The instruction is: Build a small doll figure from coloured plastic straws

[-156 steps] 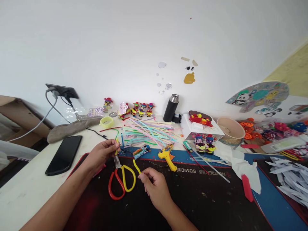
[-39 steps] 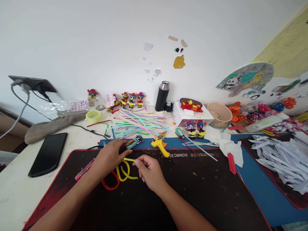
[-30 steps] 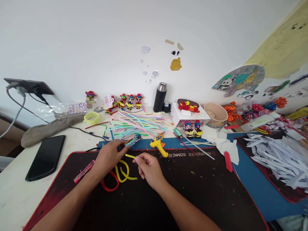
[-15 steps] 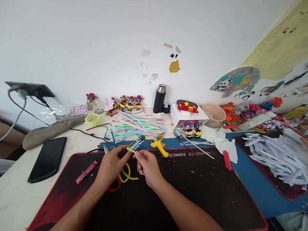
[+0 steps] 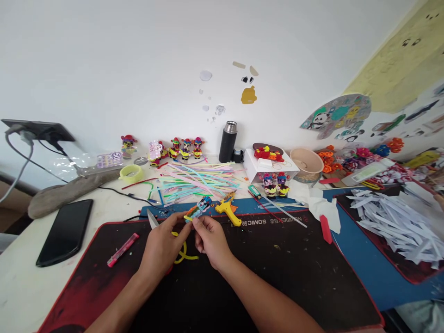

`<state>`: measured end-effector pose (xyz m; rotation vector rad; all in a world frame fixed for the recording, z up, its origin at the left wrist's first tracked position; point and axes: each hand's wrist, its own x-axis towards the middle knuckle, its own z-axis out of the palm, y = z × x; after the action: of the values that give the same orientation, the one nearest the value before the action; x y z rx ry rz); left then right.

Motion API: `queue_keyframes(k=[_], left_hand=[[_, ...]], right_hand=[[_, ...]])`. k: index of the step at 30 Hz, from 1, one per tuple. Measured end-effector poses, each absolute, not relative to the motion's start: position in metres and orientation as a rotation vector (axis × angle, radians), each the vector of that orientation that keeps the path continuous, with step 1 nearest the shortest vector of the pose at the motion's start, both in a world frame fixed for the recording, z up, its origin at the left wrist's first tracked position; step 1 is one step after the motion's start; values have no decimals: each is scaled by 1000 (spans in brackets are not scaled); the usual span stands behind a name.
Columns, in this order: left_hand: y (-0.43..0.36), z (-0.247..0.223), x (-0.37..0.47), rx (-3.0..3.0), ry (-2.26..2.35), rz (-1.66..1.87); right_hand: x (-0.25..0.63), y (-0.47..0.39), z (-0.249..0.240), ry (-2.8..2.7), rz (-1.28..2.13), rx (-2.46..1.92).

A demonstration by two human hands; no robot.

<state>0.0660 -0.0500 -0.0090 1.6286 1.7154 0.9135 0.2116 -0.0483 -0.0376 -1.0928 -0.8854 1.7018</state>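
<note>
The left hand (image 5: 163,247) has its grip closed around the lower end of a small figure (image 5: 203,206), mostly blue in colour, which lies tilted between the fingertips of both hands. The grip of the right hand (image 5: 212,240) is also closed, with thumb and fingers pinching a short yellow strip (image 5: 188,218) against that same lower end. The upper end of the figure points away from the person, near the yellow glue gun (image 5: 229,210).

Under the left hand lie the scissors (image 5: 152,218), partly hidden, on a black mat (image 5: 277,277); a pink tool (image 5: 123,250) rests more to the left. Outside this mat, the pale surface (image 5: 21,282) carries a dark phone (image 5: 65,233). Farther back there is a pile of pastel strips (image 5: 197,181), with a row of finished-looking figures (image 5: 186,149) behind it. A black flask (image 5: 228,142) stands near the white wall (image 5: 138,55). At far right, many white paper strips (image 5: 395,226) are heaped.
</note>
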Motion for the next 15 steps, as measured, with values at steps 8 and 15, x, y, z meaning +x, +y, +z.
queue_keyframes(k=[8,15], left_hand=[[-54,-9,62,1708,1609,928],[-60,-10,55,1709,1467,934]], right_hand=[[214,-49,-41,-925,1716,-1038],[214,-49,-43,-965,1664,-1018]])
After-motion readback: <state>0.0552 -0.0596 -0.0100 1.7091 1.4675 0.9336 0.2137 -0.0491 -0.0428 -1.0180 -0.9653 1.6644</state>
